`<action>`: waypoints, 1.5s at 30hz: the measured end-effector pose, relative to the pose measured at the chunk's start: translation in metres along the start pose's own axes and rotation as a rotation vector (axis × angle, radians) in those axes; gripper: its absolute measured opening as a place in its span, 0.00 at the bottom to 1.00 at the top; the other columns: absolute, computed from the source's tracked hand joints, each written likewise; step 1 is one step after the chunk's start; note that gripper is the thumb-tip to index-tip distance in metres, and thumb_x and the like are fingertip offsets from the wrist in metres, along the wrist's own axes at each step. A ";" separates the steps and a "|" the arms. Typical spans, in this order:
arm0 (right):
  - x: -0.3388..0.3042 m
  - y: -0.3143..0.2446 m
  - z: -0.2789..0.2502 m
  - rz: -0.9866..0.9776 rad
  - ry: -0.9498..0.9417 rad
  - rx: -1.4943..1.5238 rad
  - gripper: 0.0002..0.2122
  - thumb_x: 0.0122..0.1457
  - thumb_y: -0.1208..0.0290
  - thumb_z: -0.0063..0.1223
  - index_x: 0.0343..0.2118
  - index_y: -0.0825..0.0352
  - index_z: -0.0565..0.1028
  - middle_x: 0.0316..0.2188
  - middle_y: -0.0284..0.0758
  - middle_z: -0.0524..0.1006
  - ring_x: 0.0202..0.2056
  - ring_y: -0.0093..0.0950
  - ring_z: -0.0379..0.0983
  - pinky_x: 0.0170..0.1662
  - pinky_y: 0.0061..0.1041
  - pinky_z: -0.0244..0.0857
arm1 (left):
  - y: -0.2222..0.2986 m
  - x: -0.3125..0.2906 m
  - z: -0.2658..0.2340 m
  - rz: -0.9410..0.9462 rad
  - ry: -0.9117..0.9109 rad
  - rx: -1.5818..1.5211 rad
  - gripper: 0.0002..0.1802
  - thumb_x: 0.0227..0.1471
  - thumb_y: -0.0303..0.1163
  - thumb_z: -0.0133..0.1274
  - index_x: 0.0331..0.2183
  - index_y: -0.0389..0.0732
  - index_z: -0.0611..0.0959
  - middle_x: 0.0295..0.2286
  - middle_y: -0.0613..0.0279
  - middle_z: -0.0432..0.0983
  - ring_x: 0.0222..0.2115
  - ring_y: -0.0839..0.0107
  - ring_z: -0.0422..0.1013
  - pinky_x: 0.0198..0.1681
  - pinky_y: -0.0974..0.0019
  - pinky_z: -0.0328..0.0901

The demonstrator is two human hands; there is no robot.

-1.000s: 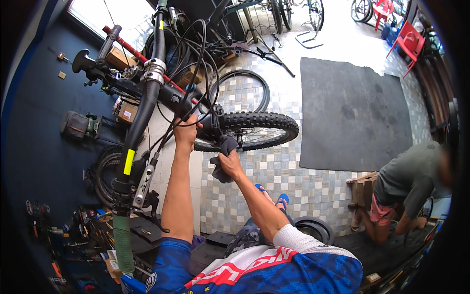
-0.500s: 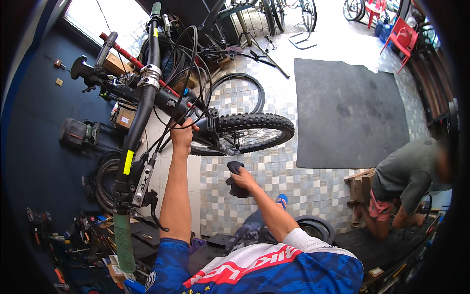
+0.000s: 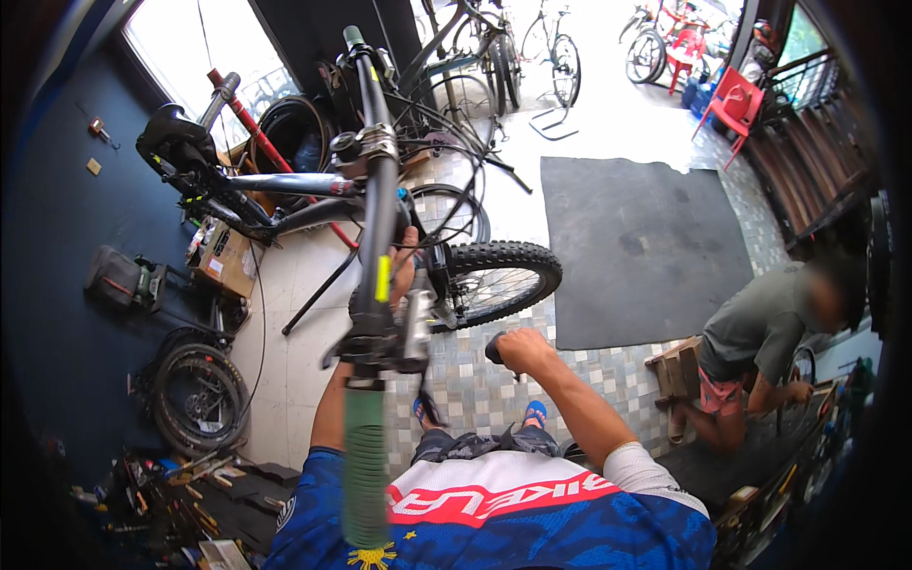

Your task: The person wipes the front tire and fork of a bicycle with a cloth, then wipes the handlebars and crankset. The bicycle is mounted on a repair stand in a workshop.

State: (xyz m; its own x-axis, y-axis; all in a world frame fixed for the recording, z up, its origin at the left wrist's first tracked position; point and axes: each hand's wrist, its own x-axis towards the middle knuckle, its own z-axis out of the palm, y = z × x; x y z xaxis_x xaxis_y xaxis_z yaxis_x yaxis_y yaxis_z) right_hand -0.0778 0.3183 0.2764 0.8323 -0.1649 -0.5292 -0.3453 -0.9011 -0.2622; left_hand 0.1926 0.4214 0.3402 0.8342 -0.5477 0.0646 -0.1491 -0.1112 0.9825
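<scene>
A dark mountain bike (image 3: 313, 204) leans over the floor in front of me, its handlebar (image 3: 383, 204) running toward me and ending in a green grip (image 3: 365, 465). My left hand (image 3: 405, 271) is wrapped around the upper part of the front fork, partly hidden behind the handlebar and brake lever. Below the fork sits the knobby front wheel (image 3: 518, 255), turned to the right. To the right of the wheel, my right hand (image 3: 527, 351) is closed on a dark cloth (image 3: 494, 350), of which only a bunched end shows.
A red stand (image 3: 242, 109) rises behind the bike. On the tiled floor lies a grey rubber mat (image 3: 636, 247). At the right another person (image 3: 760, 332) crouches by a wooden stool (image 3: 676, 369). A loose wheel (image 3: 199, 394) leans at the left, near scattered tools (image 3: 214, 503).
The handlebar has swung to the right across my view, now covering part of my left forearm. My right hand with the cloth has moved right, away from the wheel's hub.
</scene>
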 end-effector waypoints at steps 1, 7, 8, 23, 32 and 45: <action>0.002 -0.011 -0.003 -0.070 0.138 -0.069 0.11 0.56 0.72 0.51 0.39 0.66 0.82 0.30 0.42 0.83 0.37 0.43 0.82 0.39 0.42 0.74 | -0.001 0.003 -0.010 -0.170 -0.148 -0.093 0.22 0.63 0.50 0.53 0.45 0.40 0.80 0.35 0.62 0.78 0.32 0.72 0.75 0.38 0.67 0.70; 0.017 -0.101 -0.043 -0.172 0.392 0.228 0.13 0.55 0.72 0.56 0.43 0.64 0.79 0.37 0.41 0.81 0.41 0.43 0.79 0.43 0.42 0.72 | -0.016 -0.050 -0.108 -0.066 -0.802 -0.024 0.42 0.54 0.47 0.66 0.61 0.36 0.68 0.58 0.52 0.70 0.60 0.58 0.65 0.64 0.57 0.58; 0.017 -0.116 -0.050 -0.190 0.342 0.196 0.13 0.55 0.71 0.57 0.44 0.64 0.79 0.38 0.41 0.80 0.41 0.43 0.78 0.44 0.42 0.71 | -0.021 -0.063 -0.120 0.028 -0.864 0.062 0.46 0.51 0.49 0.68 0.63 0.38 0.66 0.61 0.50 0.66 0.63 0.58 0.61 0.66 0.58 0.56; 0.037 -0.090 -0.123 0.021 0.702 0.767 0.13 0.62 0.66 0.60 0.47 0.64 0.77 0.25 0.31 0.80 0.25 0.20 0.75 0.29 0.25 0.67 | -0.010 -0.004 -0.129 0.173 -0.510 0.200 0.20 0.61 0.40 0.55 0.47 0.35 0.77 0.38 0.39 0.79 0.44 0.41 0.75 0.46 0.54 0.68; 0.134 -0.034 -0.108 -0.351 0.189 1.190 0.20 0.68 0.64 0.51 0.61 0.61 0.71 0.26 0.19 0.70 0.26 0.13 0.60 0.28 0.18 0.56 | -0.010 0.057 -0.068 -0.093 -0.731 -0.132 0.09 0.59 0.28 0.56 0.42 0.38 0.83 0.35 0.66 0.82 0.35 0.77 0.74 0.41 0.68 0.69; 0.125 -0.027 -0.117 -0.461 0.816 1.528 0.16 0.61 0.59 0.63 0.40 0.67 0.74 0.31 0.27 0.73 0.34 0.19 0.68 0.39 0.23 0.63 | -0.012 0.060 -0.106 0.063 -0.463 0.112 0.11 0.48 0.32 0.69 0.31 0.39 0.83 0.25 0.70 0.76 0.27 0.81 0.69 0.33 0.72 0.64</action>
State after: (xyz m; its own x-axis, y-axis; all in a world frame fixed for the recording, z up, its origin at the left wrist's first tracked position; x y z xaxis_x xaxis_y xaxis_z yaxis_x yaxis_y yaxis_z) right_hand 0.0864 0.2748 0.3116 0.7862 -0.5959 0.1636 0.2933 0.1270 -0.9475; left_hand 0.3011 0.4774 0.3503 0.5010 -0.8653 0.0144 -0.2693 -0.1401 0.9528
